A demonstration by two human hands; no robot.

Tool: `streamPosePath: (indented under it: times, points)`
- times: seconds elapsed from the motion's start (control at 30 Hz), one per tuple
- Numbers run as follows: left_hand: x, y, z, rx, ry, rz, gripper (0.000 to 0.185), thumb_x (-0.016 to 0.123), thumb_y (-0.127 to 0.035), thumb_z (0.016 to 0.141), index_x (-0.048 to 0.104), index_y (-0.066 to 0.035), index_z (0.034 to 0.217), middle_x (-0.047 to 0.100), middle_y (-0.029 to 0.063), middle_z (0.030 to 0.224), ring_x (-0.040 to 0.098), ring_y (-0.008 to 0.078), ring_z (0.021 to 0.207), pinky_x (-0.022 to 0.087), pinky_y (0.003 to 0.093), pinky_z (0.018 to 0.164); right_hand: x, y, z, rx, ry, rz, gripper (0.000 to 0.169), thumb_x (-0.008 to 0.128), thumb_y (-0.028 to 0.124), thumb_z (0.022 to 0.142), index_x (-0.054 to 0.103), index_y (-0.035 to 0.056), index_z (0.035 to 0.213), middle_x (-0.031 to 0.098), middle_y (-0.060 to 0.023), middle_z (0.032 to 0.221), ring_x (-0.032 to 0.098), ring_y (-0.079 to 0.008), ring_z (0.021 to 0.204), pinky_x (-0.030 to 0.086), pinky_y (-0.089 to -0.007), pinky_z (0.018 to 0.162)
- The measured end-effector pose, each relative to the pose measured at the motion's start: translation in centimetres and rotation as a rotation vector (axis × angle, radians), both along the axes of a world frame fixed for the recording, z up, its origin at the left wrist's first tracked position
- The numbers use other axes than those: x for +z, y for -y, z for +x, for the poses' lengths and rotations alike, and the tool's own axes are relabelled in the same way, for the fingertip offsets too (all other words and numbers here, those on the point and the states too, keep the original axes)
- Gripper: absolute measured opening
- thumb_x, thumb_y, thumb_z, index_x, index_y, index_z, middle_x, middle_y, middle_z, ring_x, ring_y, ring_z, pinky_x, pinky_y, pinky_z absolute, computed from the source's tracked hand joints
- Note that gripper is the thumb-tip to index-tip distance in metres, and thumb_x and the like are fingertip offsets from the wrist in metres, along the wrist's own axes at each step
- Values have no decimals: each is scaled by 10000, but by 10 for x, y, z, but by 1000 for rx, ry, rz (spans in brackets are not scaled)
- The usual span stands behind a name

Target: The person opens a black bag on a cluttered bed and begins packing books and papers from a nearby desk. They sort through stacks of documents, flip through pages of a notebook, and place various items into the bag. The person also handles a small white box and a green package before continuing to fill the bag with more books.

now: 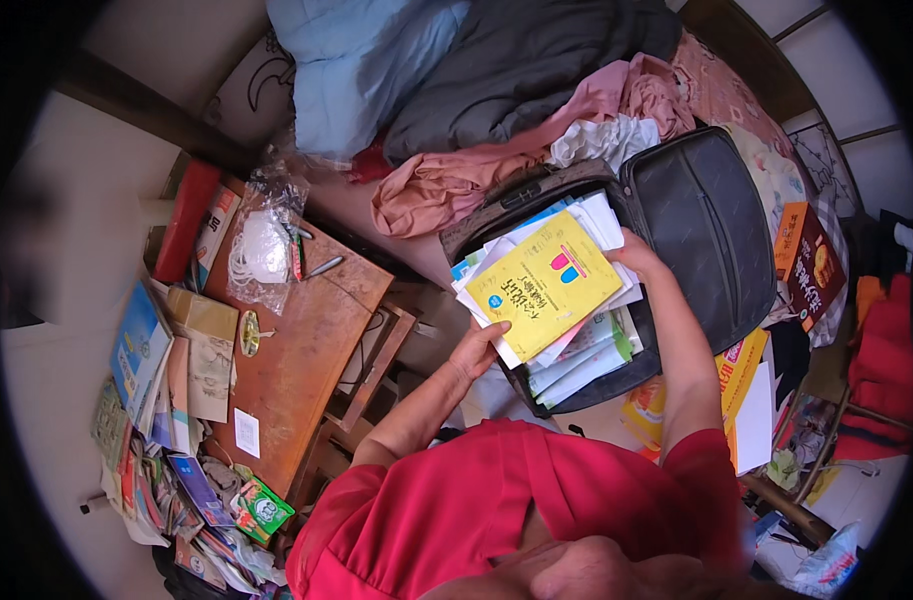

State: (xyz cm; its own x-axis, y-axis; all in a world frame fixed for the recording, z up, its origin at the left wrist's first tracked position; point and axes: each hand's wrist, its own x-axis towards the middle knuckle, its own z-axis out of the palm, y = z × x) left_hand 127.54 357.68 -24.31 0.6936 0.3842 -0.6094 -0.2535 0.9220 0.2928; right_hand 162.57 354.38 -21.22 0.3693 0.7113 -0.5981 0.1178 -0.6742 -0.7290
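Note:
Between my two hands is a yellow paperback book (pixel 544 289) with writing and a pink and blue mark on its cover, lying on white sheets of paper. My left hand (pixel 480 347) grips its near-left corner, thumb on top. At the opposite edge, my right hand (pixel 636 255) holds the book and the papers by their right side. Beneath them sits an open dark suitcase (pixel 636 386), its lid (pixel 700 232) folded back to the right. More books and papers (pixel 587 367) fill the case; how deep they go is hidden.
To the left stands a wooden desk (pixel 306 337) with a plastic bag (pixel 265 247), a pen (pixel 323 268) and piled books (pixel 141 352). Behind the suitcase a bed carries a blue quilt (pixel 359 67), a dark quilt (pixel 524 75) and pink cloth (pixel 434 187). Cartons (pixel 805 262) lie at right.

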Motion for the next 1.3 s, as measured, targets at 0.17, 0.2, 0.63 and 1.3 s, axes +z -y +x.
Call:
streamPosePath:
  times: [0.17,0.2,0.63,1.3]
  points:
    - [-22,-2,22,48,-9,144,650,605,31,748,281,-98,1296,470,91,1237,465,241,1143,367,377,986,-19,-21,-7,-57,357,-77,555,637,9,696,442,-5,1216,575,-154,1121,554,-243,1037,421,-307,890]
    - [-23,-4,28,59,-48,155,656,603,34,743,270,-77,1297,471,98,1223,462,239,1137,360,361,982,-16,-27,-9,-53,412,-139,572,614,44,721,409,-3,1253,556,-173,1145,539,-261,1060,406,-311,913]
    - [-60,-76,82,-95,-611,301,782,550,-121,848,-5,-47,1395,382,189,1275,475,302,1072,456,409,822,-126,84,-92,-697,25,-4,670,655,141,735,328,-74,1279,357,-256,1301,332,-338,1234,275,-354,1021]
    - [11,-59,-14,-158,-490,1298,725,550,-94,813,126,-22,1396,118,218,1448,140,312,1348,181,324,1075,-106,12,-120,-659,393,-84,702,713,114,631,412,-16,1251,526,-246,1136,553,-349,1006,459,-368,872]
